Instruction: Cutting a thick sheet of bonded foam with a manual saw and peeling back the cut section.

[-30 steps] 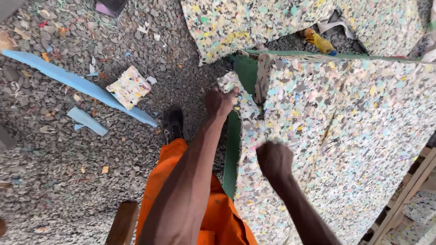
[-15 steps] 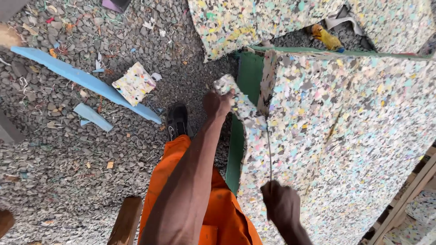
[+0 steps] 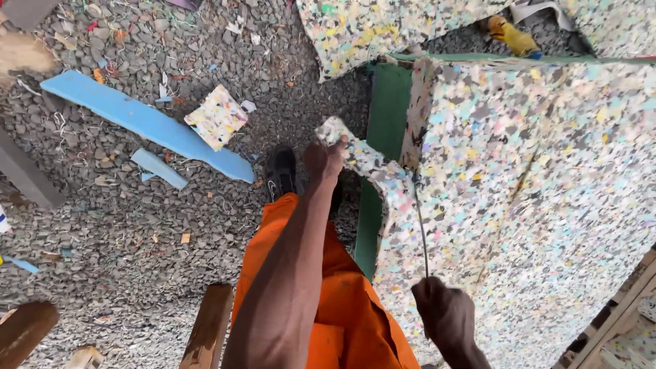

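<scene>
Left hand [image 3: 324,158] clamped on foam strip [image 3: 372,167] peeled further, right hand [image 3: 445,314] gripping blade [image 3: 420,229] drawn lower

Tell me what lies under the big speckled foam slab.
Under the speckled foam slab a green panel shows at its left edge, and a wooden frame at lower right. The rest beneath is covered.

**No packages, labels, signs, screens**

None visible in the head view: no package, label, sign or screen anywhere on the ground or the work surface. Nothing printed or wrapped shows up at all.
</scene>
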